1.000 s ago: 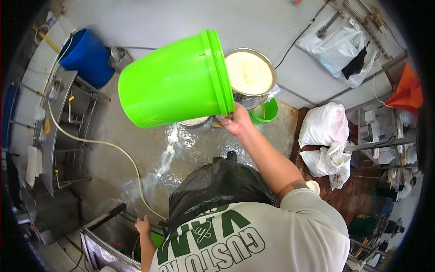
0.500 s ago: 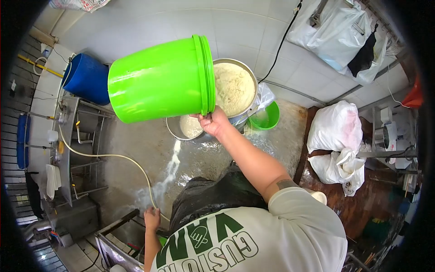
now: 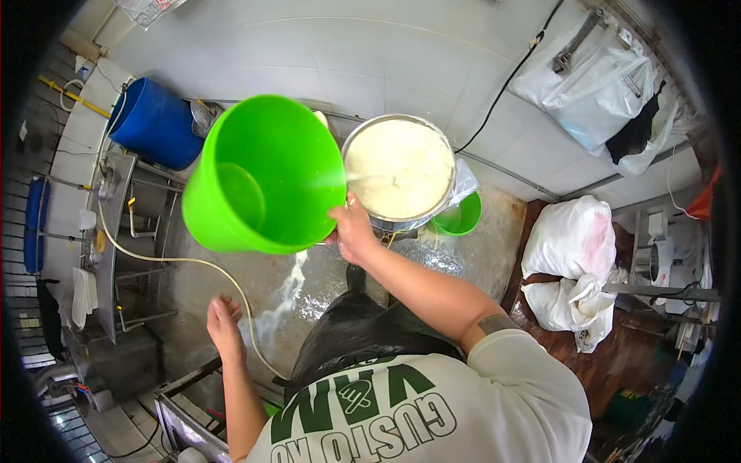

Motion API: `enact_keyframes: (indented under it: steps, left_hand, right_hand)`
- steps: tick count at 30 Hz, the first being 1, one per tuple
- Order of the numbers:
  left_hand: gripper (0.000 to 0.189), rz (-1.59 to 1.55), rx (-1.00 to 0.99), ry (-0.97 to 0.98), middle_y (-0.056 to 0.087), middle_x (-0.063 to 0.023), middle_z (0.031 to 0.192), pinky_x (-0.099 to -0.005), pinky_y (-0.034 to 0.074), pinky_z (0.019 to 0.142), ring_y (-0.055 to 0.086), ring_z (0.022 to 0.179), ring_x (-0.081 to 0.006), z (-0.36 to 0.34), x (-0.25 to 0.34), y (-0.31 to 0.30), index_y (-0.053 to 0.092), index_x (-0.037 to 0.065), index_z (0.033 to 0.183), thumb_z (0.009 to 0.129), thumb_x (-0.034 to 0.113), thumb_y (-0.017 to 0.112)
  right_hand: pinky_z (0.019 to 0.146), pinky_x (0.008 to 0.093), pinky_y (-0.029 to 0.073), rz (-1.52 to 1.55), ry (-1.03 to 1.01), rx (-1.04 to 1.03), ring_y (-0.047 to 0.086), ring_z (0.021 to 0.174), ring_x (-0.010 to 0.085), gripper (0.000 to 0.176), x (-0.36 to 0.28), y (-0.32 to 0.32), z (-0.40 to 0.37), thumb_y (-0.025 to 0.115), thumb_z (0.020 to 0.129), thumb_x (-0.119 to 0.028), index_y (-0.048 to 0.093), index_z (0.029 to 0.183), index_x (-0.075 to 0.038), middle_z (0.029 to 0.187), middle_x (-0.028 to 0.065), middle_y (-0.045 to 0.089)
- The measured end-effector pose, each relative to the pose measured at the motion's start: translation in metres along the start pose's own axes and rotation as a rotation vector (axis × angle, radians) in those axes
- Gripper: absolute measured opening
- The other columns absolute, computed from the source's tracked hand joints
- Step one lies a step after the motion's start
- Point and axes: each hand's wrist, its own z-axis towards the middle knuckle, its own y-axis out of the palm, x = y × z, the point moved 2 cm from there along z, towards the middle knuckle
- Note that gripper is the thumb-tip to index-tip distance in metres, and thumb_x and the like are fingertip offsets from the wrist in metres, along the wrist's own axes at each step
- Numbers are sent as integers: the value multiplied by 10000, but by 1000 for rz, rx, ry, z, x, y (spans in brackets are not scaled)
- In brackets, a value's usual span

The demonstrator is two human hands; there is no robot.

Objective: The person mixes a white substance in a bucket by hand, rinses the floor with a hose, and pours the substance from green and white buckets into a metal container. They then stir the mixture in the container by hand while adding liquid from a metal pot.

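My right hand [image 3: 356,231] grips the rim of a large lime-green bucket [image 3: 247,166], which is tilted so that I see its inside and bottom. Beside the bucket's rim stands a wide metal pot [image 3: 370,208], filled high with a pale cream, grainy mass [image 3: 401,166]. A whitish streak shows between the bucket's rim and the pot. My left hand [image 3: 225,324] is raised over the floor with loosely bent fingers and nothing visible in it. Close to its right side runs a cream-coloured hose [image 3: 245,305], apart from the fingers.
White liquid [image 3: 289,289] streaks the wet floor. A smaller green bucket [image 3: 461,216] sits right of the pot. A blue barrel [image 3: 154,123] and a metal sink stand [image 3: 120,231] are at left. White sacks [image 3: 571,239] lie at right, below hanging plastic bags [image 3: 594,92].
The green bucket has turned from side-on to show its inside, and sits slightly lower. My left hand has let go of the hose and moved up and left. The metal bowl beneath is now hidden.
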Motion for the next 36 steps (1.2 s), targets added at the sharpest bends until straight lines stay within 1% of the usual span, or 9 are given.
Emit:
enact_keyframes:
  steps: [2, 7, 9, 10, 16, 21, 29, 31, 36]
  left_hand:
    - [607, -169, -41, -114, 640, -161, 1229, -424, 542, 856, 657, 982, -264, 12, 46, 25, 513, -21, 1376, 1062, 495, 457]
    - [684, -333, -167, -360, 656, -131, 1182, -422, 555, 776, 671, 930, -250, 61, 46, 55, 472, 12, 1392, 1027, 590, 472]
    - [566, -269, -124, -368, 657, -141, 1189, -432, 579, 756, 691, 917, -263, 82, 30, 56, 477, 12, 1372, 1030, 460, 529]
    - [427, -245, -76, -315, 665, -142, 1145, -402, 608, 696, 705, 881, -269, 95, 18, 57, 485, 12, 1333, 993, 254, 574]
    - [387, -315, -88, -418, 650, -166, 1162, -401, 621, 701, 704, 952, -290, 199, -54, 76, 493, -2, 1327, 972, 146, 538]
    - [393, -522, -173, -370, 653, -184, 1180, -406, 619, 723, 704, 963, -306, 319, -69, 170, 509, -30, 1335, 1010, 190, 528]
    - [379, -686, -353, -499, 612, -211, 1262, -439, 641, 784, 671, 1033, -350, 487, -52, 354, 493, -14, 1357, 1020, 156, 530]
    - [380, -672, -355, -524, 603, -210, 1281, -440, 639, 787, 665, 1044, -355, 495, -53, 375, 492, -1, 1364, 1023, 162, 528]
    - [557, -619, -408, -517, 510, -199, 1415, -499, 585, 865, 611, 1132, -398, 492, -51, 402, 433, 32, 1454, 1025, 351, 588]
  right_hand:
    - [482, 294, 523, -167, -34, 18, 661, 659, 186, 664, 29, 0, 13, 532, 913, -31, 232, 1506, -36, 999, 144, 673]
    - [527, 319, 552, -524, -23, -50, 676, 730, 193, 704, 61, 21, 28, 506, 956, -41, 142, 1557, -53, 1053, 160, 665]
    - [562, 315, 565, -538, -28, -124, 679, 775, 188, 760, 77, 27, 43, 520, 979, -62, 65, 1587, -69, 1078, 173, 664]
    - [673, 320, 584, -621, 16, -221, 686, 845, 189, 772, 74, 34, 46, 566, 1005, -141, 86, 1605, -64, 1107, 161, 664]
    - [1022, 417, 482, -1178, 46, -141, 637, 1169, 351, 583, 52, 15, 77, 629, 989, -346, 496, 1453, -19, 1322, 261, 622]
    - [1028, 495, 478, -1654, -775, 144, 599, 1168, 430, 474, -29, -30, 72, 736, 884, -129, 594, 1314, 14, 1250, 268, 637]
    - [1172, 553, 325, -2235, -130, 82, 381, 1367, 561, 704, -55, -77, 104, 794, 790, -307, 545, 1390, -35, 1482, 326, 449]
    - [1178, 540, 320, -2377, 274, 82, 373, 1374, 562, 711, -50, -86, 116, 810, 728, -298, 573, 1313, 29, 1459, 349, 458]
    - [1067, 545, 426, -2377, 388, 138, 500, 1240, 469, 396, -42, -116, 132, 678, 739, -181, 677, 1065, 44, 1256, 295, 603]
